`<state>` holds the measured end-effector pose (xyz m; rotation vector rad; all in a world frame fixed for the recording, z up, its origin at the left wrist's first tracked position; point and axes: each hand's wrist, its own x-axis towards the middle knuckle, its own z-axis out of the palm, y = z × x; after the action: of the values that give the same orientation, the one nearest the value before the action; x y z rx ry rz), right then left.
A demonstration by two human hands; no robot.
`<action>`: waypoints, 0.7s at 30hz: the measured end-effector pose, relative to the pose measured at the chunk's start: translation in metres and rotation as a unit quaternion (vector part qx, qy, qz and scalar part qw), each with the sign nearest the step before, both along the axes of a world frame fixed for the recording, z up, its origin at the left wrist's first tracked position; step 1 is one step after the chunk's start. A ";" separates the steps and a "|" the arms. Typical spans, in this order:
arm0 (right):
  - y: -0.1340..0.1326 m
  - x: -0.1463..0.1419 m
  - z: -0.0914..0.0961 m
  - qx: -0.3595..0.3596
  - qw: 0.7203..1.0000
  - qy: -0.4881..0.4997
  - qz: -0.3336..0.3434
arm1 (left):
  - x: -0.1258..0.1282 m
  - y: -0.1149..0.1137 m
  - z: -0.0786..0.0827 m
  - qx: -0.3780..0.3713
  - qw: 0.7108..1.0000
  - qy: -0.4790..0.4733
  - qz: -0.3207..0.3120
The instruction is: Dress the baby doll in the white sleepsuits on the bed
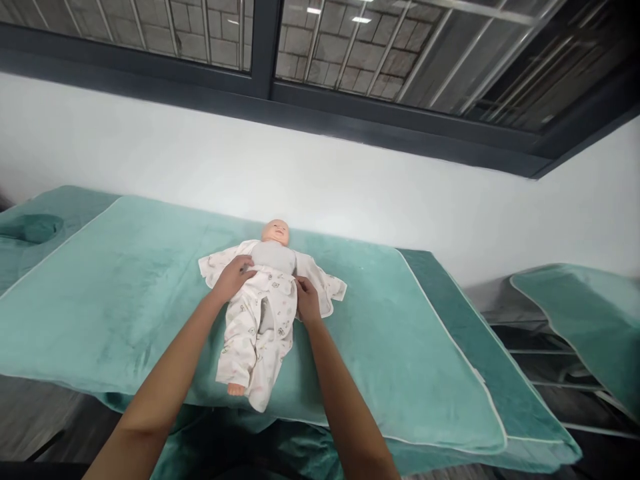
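1. Teal towel (pixel 125 300) is covering the table.
2. Baby doll (pixel 274 257) is lying face-up mid-towel, romper (pixel 260 320) open at the chest.
3. Hands are working apart: left hand (pixel 233 277) is resting on the waist fabric, grip unclear; right hand (pixel 306 300) is pinching the flap edge.
4. Judgement: drawing the flaps evenly, without shifting the doll, is likely working best.

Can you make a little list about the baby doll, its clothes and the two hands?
doll: on its back, head toward the wall
suit: white, printed, open over the grey chest
blanket: teal, under the doll
left hand: on the suit at the waist
right hand: at the suit's edge, other side
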<state>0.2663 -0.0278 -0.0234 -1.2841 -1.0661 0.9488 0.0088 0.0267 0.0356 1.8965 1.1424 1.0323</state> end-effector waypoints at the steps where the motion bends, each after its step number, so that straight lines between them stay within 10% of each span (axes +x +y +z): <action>1: 0.002 0.000 -0.001 -0.014 1.000 0.022 0.003 | 0.000 0.001 0.007 0.005 0.999 0.035 -0.006; 10: 0.016 0.000 0.015 -0.065 0.996 0.066 0.018 | 0.015 0.019 0.027 0.045 0.976 0.207 0.045; 21: 0.030 0.009 0.034 0.050 0.989 -0.133 0.031 | 0.024 0.025 0.000 0.077 0.986 0.135 0.061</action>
<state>0.2758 0.0023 0.0110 -1.3251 -1.3492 0.7732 0.0331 0.0514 0.0358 2.1613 1.3812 0.9720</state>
